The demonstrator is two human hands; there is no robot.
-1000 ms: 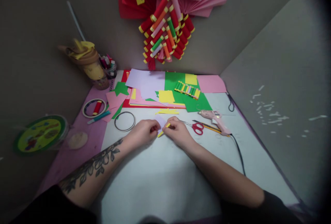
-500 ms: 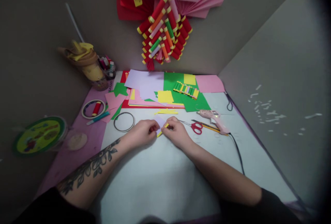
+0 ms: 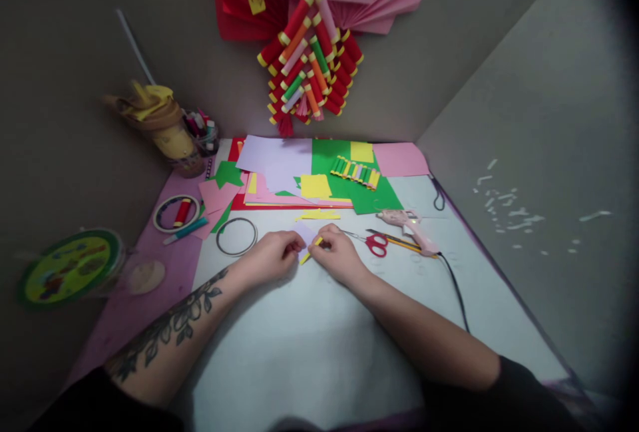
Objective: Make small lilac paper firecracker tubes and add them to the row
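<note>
A small piece of lilac paper [image 3: 303, 231] lies between my hands on the white table covering. My right hand [image 3: 334, 252] pinches a narrow yellow paper strip [image 3: 305, 259], which slants across the near edge of the lilac piece. At the left edge of the lilac paper is my left hand [image 3: 279, 252], its fingers curled together; what they hold, if anything, is too small to make out. Just beyond the hands lie loose yellow strips [image 3: 319, 215]. Red-handled scissors [image 3: 376, 244] rest to the right of my right hand.
A pink glue gun [image 3: 417, 231] with a black cord lies at the right, by a pencil. Tape rings [image 3: 236, 237], a teal marker [image 3: 184, 231] and a cup [image 3: 172, 136] stand left. Behind are coloured sheets [image 3: 274, 156] and small paper rolls [image 3: 355, 172]. Paper firecrackers [image 3: 319, 66] hang above.
The whole view has shifted slightly, so everything sits a little further left. My hands keep nearly the same pose, with the yellow strip still in my right hand.
</note>
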